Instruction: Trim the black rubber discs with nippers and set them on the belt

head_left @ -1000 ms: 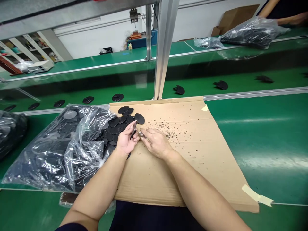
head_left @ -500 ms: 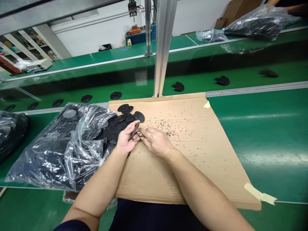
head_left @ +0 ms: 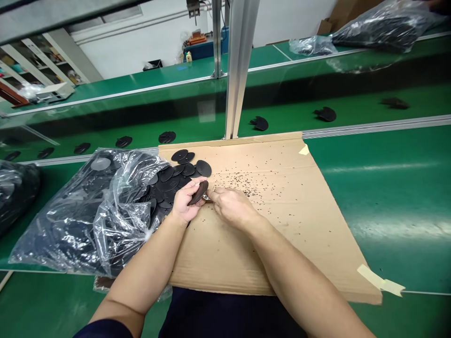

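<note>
My left hand point(head_left: 185, 203) is closed on a round black plastic disc point(head_left: 199, 193), tilted so that its flat face shows. Right beside it, my right hand point(head_left: 230, 204) is closed around a small shiny metal tool point(head_left: 206, 197), whose tip meets the disc's edge. Most of that tool is hidden by my fingers, so its kind cannot be made out. A pile of black discs point(head_left: 171, 184) lies just beyond my left hand, spilling from a clear plastic bag point(head_left: 84, 211). Under both hands is a cardboard sheet point(head_left: 225, 263), strewn with tiny black scraps point(head_left: 246, 185).
Behind the cardboard, a green conveyor belt point(head_left: 292, 126) carries several spaced black discs. A metal post point(head_left: 239, 70) rises at the cardboard's far edge. Another filled bag point(head_left: 17, 195) sits at far left, and one point(head_left: 384, 28) stands at the back right. Tape point(head_left: 380, 280) holds the cardboard's near right corner.
The disc in my left hand has turned, showing more of its flat face. My right hand has shifted slightly right. The discs on the belt have moved a little to the left.
</note>
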A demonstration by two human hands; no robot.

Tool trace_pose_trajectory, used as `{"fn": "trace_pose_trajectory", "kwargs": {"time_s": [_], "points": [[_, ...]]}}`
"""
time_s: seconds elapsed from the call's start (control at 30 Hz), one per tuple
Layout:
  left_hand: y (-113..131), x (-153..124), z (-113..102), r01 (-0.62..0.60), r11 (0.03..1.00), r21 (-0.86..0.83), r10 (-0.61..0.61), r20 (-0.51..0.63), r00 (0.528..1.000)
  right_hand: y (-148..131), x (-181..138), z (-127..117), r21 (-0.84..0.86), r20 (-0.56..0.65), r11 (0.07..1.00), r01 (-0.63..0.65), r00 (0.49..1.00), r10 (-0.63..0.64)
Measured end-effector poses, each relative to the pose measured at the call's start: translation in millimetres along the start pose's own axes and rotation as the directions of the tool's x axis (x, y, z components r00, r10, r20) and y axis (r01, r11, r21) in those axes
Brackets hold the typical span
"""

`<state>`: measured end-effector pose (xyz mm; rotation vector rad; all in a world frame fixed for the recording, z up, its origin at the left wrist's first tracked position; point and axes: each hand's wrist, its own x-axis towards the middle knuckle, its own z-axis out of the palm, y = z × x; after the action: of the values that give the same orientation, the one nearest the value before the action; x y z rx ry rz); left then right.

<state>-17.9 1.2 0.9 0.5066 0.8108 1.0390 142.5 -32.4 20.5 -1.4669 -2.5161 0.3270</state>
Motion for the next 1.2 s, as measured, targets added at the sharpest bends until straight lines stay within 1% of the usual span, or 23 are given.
{"fn": "trace_pose_trajectory", "kwargs": {"time_s": [0.07, 0.13, 0.27, 0.33, 0.37, 0.43, 0.5, 0.57, 0.6, 0.63, 0.7, 0.73, 0.83, 0.9, 1.0, 1.07, 1.1, 1.13, 1.17, 1.2], "points": [[0, 1, 0, 0.000, 1.000, 0.004, 0.000, 0.002, 1.000, 0, 0, 0, 0.015, 0.006, 1.000, -0.016, 1.000, 0.016], [1, 1, 2, 0.005, 1.000, -0.007, -0.005, 0.003, 1.000, 1, 1, 2, 0.077, -0.013, 0.997, -0.023, 1.000, 0.024], [4, 0, 5, 0.058, 0.993, -0.106, -0.057, 0.017, 0.998, 3, 2, 5, 0.316, -0.098, 0.949, 0.001, 0.995, 0.032], [5, 0, 6, 0.068, 0.983, -0.168, -0.063, 0.033, 0.997, 6, 2, 7, 0.402, -0.151, 0.915, -0.012, 0.985, 0.079], [5, 0, 6, 0.059, 0.979, -0.194, -0.053, 0.034, 0.998, 8, 2, 7, 0.422, -0.181, 0.906, -0.037, 0.976, 0.124], [5, 1, 6, 0.004, 0.975, -0.220, -0.006, -0.007, 1.000, 14, 3, 8, 0.414, -0.237, 0.901, -0.130, 0.940, 0.245], [5, 3, 5, -0.103, 0.972, -0.213, 0.083, -0.101, 0.991, 19, 9, 6, 0.372, -0.279, 0.898, -0.236, 0.894, 0.351], [6, 5, 5, -0.221, 0.956, -0.194, 0.189, -0.170, 0.967, 24, 20, 3, 0.324, -0.290, 0.899, -0.294, 0.874, 0.391], [6, 6, 4, -0.269, 0.945, -0.189, 0.238, -0.170, 0.956, 25, 27, 1, 0.300, -0.280, 0.904, -0.304, 0.878, 0.388], [6, 7, 4, -0.304, 0.934, -0.190, 0.279, -0.148, 0.949, 26, 36, -1, 0.276, -0.261, 0.911, -0.306, 0.889, 0.377], [6, 9, 2, -0.345, 0.916, -0.205, 0.334, -0.086, 0.939, 27, 54, -2, 0.234, -0.209, 0.928, -0.290, 0.917, 0.340], [6, 10, 1, -0.359, 0.909, -0.213, 0.352, -0.073, 0.933, 27, 63, -2, 0.214, -0.183, 0.937, -0.275, 0.931, 0.315], [4, 12, -1, -0.392, 0.892, -0.226, 0.374, -0.119, 0.920, 26, 86, 4, 0.161, -0.118, 0.966, -0.204, 0.967, 0.224], [3, 14, -2, -0.366, 0.900, -0.236, 0.347, -0.120, 0.930, 25, 97, 7, 0.119, -0.076, 0.975, -0.189, 0.977, 0.199], [3, 19, -3, -0.302, 0.913, -0.275, 0.287, -0.093, 0.953, 27, 106, 6, 0.026, 0.010, 0.978, -0.205, 0.979, 0.205], [4, 21, -2, -0.264, 0.924, -0.277, 0.245, -0.102, 0.964, 31, 106, 4, -0.036, 0.017, 0.972, -0.232, 0.972, 0.233], [4, 21, -1, -0.243, 0.934, -0.262, 0.221, -0.113, 0.969, 35, 103, 2, -0.043, -0.013, 0.967, -0.251, 0.968, 0.250], [5, 21, -1, -0.219, 0.948, -0.233, 0.194, -0.124, 0.973, 40, 100, 2, -0.029, -0.076, 0.954, -0.298, 0.952, 0.295], [6, 20, 0, -0.191, 0.962, -0.197, 0.168, -0.126, 0.978, 45, 95, 3, 0.026, -0.143, 0.944, -0.330, 0.933, 0.330], [7, 18, 1, -0.165, 0.973, -0.162, 0.146, -0.122, 0.982, 50, 90, 5, 0.116, -0.226, 0.932, -0.344, 0.904, 0.362]]}}
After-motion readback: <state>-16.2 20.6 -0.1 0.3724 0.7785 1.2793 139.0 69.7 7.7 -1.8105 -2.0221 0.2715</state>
